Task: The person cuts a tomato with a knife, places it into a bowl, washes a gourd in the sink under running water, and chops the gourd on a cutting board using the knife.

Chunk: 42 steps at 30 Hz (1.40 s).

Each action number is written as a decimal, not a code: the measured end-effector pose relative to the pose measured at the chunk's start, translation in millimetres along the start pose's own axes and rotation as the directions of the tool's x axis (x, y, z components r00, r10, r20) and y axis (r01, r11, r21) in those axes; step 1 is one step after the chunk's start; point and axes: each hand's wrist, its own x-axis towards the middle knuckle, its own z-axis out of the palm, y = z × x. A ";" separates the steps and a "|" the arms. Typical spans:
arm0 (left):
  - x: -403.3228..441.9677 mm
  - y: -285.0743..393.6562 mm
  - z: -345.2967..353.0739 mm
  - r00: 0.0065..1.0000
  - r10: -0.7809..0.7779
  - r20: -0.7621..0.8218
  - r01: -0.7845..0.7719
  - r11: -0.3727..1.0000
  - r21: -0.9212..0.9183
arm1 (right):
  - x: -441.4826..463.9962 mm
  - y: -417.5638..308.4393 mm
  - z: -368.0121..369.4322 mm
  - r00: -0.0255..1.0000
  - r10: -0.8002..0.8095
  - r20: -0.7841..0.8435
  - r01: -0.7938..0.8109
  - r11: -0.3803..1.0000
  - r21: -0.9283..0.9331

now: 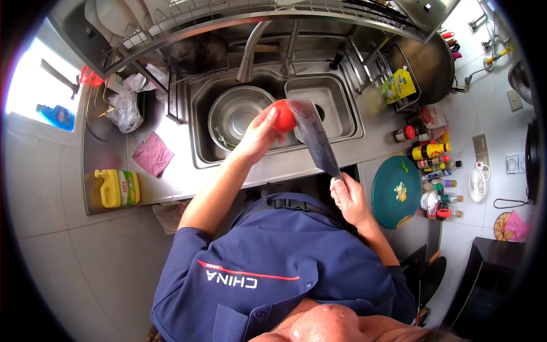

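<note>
In the head view my left hand [262, 134] is closed around a red tomato [284, 117], held up over the front of the sink. My right hand [350, 196] grips the handle of a cleaver [315, 137]. The dark, broad blade slants up to the left, and its tip end overlaps the tomato's right side; whether it cuts into the skin I cannot tell. Behind the tomato, the double sink [196, 137] holds a round metal basin [239, 105] in its left bowl, with a bit of green at the basin's near edge.
A green round cutting board [390, 199] with chopped pale pieces [400, 192] lies at right, beside several sauce bottles [430, 151]. On the left are a pink cloth [153, 154] and a yellow oil jug [117, 188]. A faucet [246, 65] and dish rack [239, 23] overhang the back.
</note>
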 end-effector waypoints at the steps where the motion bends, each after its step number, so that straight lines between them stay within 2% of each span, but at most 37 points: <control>1: 0.0 -0.2 0.6 0.999 0.009 0.038 -0.009 1.000 0.010 | 0.1 0.8 -0.4 1.000 0.001 0.011 -0.001 1.000 0.011; 5: -3.3 9.5 10.3 0.991 0.003 0.132 -0.001 1.000 -0.009 | 0.3 2.5 -2.0 1.000 0.005 0.018 -0.005 1.000 0.017; 9: 0.0 8.0 4.3 0.991 0.020 0.134 -0.021 1.000 0.004 | 1.1 1.8 -1.3 1.000 -0.002 0.006 0.002 1.000 0.022; 11: 1.2 7.9 5.0 0.983 0.007 0.181 -0.033 0.990 0.137 | 1.3 0.3 -1.1 1.000 -0.003 -0.010 0.003 1.000 0.027; 14: 1.2 8.3 6.8 0.988 -0.030 0.148 0.011 0.992 0.125 | 1.5 0.1 -2.0 1.000 0.013 -0.008 -0.013 0.998 0.063; 18: 2.8 16.5 7.6 0.990 0.012 0.143 -0.034 0.989 0.147 | 1.5 0.8 -4.8 1.000 -0.003 0.005 0.003 0.999 0.053; 23: 5.7 23.1 2.1 0.993 -0.028 0.114 0.012 0.990 0.139 | 0.5 -2.0 -4.3 1.000 -0.006 0.014 0.005 0.998 0.066; 32: 5.7 32.1 8.8 0.994 0.001 0.109 -0.018 0.988 0.154 | 1.4 -2.6 -8.0 1.000 -0.013 0.028 0.011 0.998 0.062; 36: 4.6 38.0 13.8 0.995 -0.003 0.100 -0.005 0.996 0.085 | 1.5 0.6 -10.4 1.000 -0.010 0.021 0.009 0.999 0.051; 42: 9.4 41.8 2.8 0.990 0.059 0.125 -0.087 0.970 0.227 | 1.1 -1.4 -11.3 0.999 -0.014 0.046 0.013 1.000 0.014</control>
